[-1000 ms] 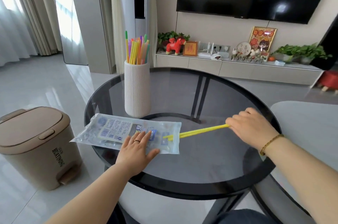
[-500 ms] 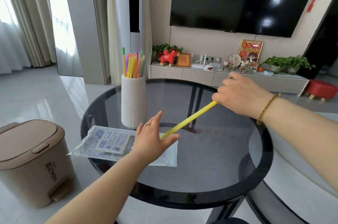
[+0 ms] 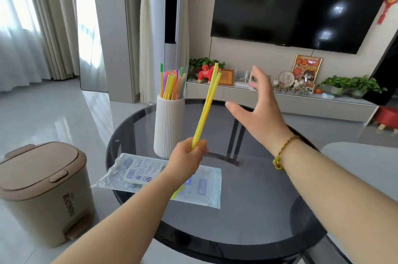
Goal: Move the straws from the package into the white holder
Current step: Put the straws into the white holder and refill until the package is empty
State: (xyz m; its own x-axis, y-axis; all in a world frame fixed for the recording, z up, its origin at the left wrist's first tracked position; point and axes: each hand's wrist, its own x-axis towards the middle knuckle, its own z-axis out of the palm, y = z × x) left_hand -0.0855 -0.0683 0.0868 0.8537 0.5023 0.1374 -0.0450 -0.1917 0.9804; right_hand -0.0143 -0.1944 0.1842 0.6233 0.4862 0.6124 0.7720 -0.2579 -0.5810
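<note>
My left hand [image 3: 187, 157] grips the lower ends of two yellow straws [image 3: 206, 106], which point up and to the right, just right of the white ribbed holder [image 3: 168, 126]. Several coloured straws [image 3: 172, 85] stand in the holder. My right hand [image 3: 257, 108] hovers open to the right of the yellow straws, fingers spread, touching nothing. The clear plastic package [image 3: 137, 174] lies flat on the dark round glass table [image 3: 254, 194] below my left hand, partly hidden by my forearm.
A beige pedal bin [image 3: 43, 190] stands on the floor left of the table. A pale second table surface [image 3: 361, 162] sits at the right. Behind are a low TV cabinet [image 3: 290, 102] with ornaments and a wall-mounted TV [image 3: 301, 3].
The yellow straws came out of the package in my right hand, passed to my left hand, and now point upward. My right hand let go and opened.
</note>
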